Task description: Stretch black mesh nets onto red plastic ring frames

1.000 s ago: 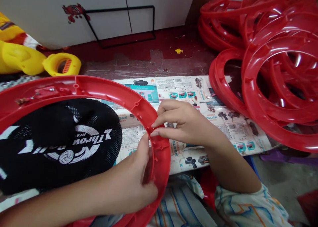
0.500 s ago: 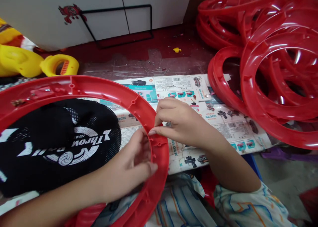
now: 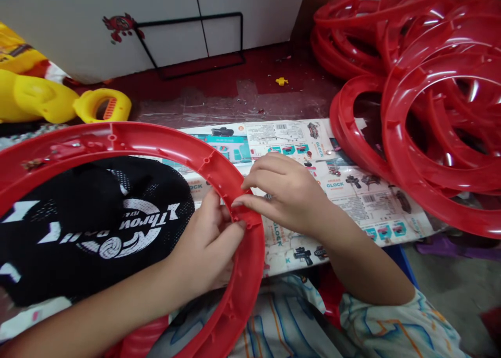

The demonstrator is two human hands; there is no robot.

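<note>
A large red plastic ring (image 3: 250, 264) with small screw posts in its channel lies across the lower left, tilted toward me. My left hand (image 3: 205, 238) holds its inner edge, the thumb on the channel and the fingers curled at the inner rim. My right hand (image 3: 284, 191) pinches the ring just above, thumb inside the channel and fingers at the outer wall. Whether something small sits between those fingertips is hidden. Through the ring shows black mesh fabric (image 3: 90, 191) with white lettering. Small loose metal pieces (image 3: 33, 165) rest in the channel at far left.
Many red rings (image 3: 407, 191) are heaped at the right. Printed cardboard (image 3: 352, 206) covers the table's front. A yellow plastic handle (image 3: 123, 105) lies at the back left, near a black wire frame (image 3: 188, 20). A small yellow piece (image 3: 281, 81) lies farther back.
My left hand has moved up along the inner rim, its thumb now close to my right thumb. My right hand stays at the same part of the ring. The view has shifted slightly.
</note>
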